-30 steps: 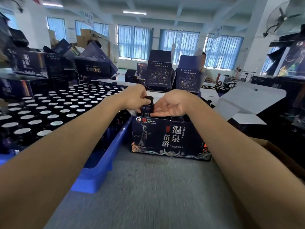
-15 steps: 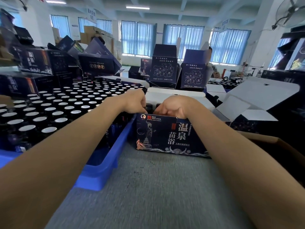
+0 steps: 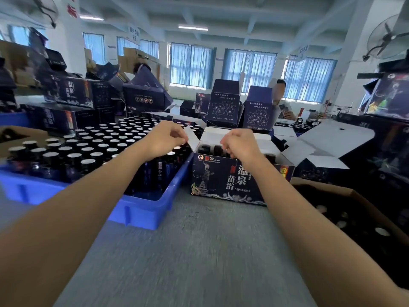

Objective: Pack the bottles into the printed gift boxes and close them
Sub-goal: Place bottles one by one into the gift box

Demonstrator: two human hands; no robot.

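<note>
The open gift box (image 3: pixel 221 178) stands on the table (image 3: pixel 199 251), with packed bottles (image 3: pixel 204 149) inside. The left hand (image 3: pixel 164 138) pinches its raised left flap (image 3: pixel 192 138). The right hand (image 3: pixel 241 145) curls just above the opening; I cannot tell whether it holds anything.

A wide workshop hall under a white beamed ceiling (image 3: pixel 232 9), lit by fluorescent tubes (image 3: pixel 193 28) and by daylight from a row of windows (image 3: pixel 247 67) along the far wall, all hung with blue curtains (image 3: pixel 191 65). A fan (image 3: pixel 387 37) sits high by the white pillar (image 3: pixel 354 54) on the right; another fan (image 3: pixel 44 8) is at upper left. The near worktop (image 3: pixel 199 251) is grey.
</note>
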